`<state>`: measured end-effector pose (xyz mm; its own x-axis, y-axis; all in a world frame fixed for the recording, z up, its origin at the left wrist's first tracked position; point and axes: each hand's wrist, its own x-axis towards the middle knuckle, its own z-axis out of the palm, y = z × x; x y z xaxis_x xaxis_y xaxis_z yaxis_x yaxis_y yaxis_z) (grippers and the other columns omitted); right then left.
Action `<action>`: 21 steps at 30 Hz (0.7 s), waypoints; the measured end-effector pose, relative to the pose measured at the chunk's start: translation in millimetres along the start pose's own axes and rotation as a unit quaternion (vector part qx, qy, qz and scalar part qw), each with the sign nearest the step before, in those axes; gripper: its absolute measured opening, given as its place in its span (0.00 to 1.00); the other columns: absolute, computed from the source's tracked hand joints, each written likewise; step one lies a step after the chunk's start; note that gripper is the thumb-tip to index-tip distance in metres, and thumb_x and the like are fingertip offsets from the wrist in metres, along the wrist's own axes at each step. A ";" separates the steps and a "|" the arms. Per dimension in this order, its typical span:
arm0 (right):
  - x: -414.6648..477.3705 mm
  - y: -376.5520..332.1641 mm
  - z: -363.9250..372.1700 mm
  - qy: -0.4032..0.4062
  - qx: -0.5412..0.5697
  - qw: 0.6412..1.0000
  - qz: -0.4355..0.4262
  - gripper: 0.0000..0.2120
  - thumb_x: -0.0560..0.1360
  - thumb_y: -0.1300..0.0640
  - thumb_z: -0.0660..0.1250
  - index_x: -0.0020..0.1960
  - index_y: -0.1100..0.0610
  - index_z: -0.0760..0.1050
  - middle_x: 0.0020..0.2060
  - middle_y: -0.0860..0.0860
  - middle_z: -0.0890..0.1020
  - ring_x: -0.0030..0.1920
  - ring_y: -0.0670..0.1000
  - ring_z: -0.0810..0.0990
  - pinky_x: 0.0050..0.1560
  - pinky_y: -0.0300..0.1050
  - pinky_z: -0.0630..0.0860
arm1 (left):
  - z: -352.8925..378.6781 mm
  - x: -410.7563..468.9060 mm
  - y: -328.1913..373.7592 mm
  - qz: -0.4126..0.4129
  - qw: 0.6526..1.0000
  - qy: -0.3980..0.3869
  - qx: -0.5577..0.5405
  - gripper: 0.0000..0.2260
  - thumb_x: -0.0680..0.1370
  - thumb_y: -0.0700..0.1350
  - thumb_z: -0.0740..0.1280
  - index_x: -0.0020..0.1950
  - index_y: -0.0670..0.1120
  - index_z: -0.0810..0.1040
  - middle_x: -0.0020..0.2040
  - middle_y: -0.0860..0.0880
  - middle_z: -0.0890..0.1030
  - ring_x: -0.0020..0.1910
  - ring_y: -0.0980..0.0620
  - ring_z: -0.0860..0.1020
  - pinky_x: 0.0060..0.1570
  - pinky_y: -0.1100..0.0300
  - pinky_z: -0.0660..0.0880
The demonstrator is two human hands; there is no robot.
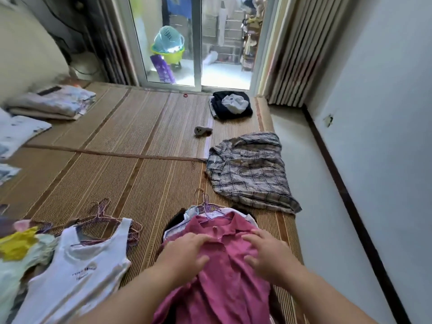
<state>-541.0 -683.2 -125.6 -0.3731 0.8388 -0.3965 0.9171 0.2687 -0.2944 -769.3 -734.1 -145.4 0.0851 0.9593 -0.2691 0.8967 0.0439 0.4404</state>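
Note:
A pink polo shirt (pixel 224 277) on a hanger lies on top of a pile of hung clothes on the woven mat (pixel 131 174), close in front of me. My left hand (pixel 184 251) rests on the shirt's chest left of the placket, fingers spread and slightly bent. My right hand (pixel 268 253) rests on the chest right of the placket, fingers spread too. Neither hand grips the cloth. Purple wire hangers (pixel 205 206) stick out above the shirt's collar.
A white tank top (pixel 79 272) on hangers lies to the left, beside yellow and pale green garments. A folded plaid shirt (pixel 250 171) lies ahead right, a dark pile (pixel 231 105) farther back. Folded stacks (pixel 53 102) sit far left. Sliding glass door at the back, wall at right.

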 end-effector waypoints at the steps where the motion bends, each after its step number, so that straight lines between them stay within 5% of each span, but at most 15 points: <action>1: 9.6 9.7 -1.4 -0.011 -0.008 1.000 -0.007 0.26 0.74 0.43 0.61 0.71 0.39 0.61 0.73 0.44 0.60 0.71 0.47 0.63 0.69 0.52 0.60 | 5.2 6.4 2.9 -0.014 1.000 0.001 -0.001 0.23 0.74 0.56 0.62 0.69 0.63 0.65 0.66 0.58 0.71 0.62 0.56 0.73 0.63 0.55 0.68; 14: 188.8 81.3 100.1 -0.056 -0.003 0.998 -0.029 0.34 0.71 0.43 0.64 0.74 0.43 0.55 0.72 0.47 0.63 0.71 0.52 0.64 0.68 0.52 0.66 | 113.2 114.8 -98.6 -0.133 0.990 -0.031 0.028 0.24 0.75 0.56 0.63 0.71 0.60 0.64 0.67 0.56 0.68 0.67 0.55 0.68 0.65 0.58 0.66; 21: 291.5 107.0 163.6 0.000 0.015 0.999 -0.031 0.21 0.78 0.44 0.56 0.71 0.44 0.63 0.71 0.45 0.67 0.68 0.52 0.67 0.66 0.48 0.63 | 188.5 184.9 -158.9 -0.140 0.988 -0.002 0.060 0.34 0.74 0.61 0.64 0.76 0.56 0.55 0.76 0.52 0.57 0.74 0.50 0.57 0.72 0.51 0.59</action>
<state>-574.6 -487.4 -414.9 -0.4297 0.8206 -0.3767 0.8872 0.3063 -0.3450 -814.2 -616.3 -426.6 -0.1714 0.9132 -0.3696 0.9306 0.2733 0.2435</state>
